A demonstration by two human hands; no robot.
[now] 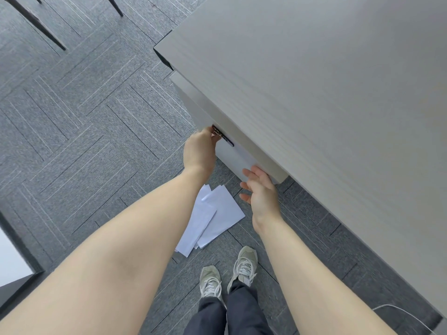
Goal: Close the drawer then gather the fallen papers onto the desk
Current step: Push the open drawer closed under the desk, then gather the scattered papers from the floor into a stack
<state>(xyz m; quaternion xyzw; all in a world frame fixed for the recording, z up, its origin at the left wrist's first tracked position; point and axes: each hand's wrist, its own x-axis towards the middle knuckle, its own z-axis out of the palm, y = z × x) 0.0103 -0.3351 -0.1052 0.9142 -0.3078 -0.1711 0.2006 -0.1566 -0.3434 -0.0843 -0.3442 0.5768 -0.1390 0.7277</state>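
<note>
Drawer (238, 158), frame centre, under tabletop (314, 81): left hand (199, 151) grip closed on handle (222, 136); right hand (262, 189) open, empty. Papers (212, 216) on floor below. Risk: fingers pinched at closing.

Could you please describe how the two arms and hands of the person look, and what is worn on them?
Both forearms are bare as far as the picture shows them: no sleeves are visible. The left hand and the right hand wear no gloves, and I see no watch, bracelet or ring on the wrists or fingers. There are no markings on them.
</note>
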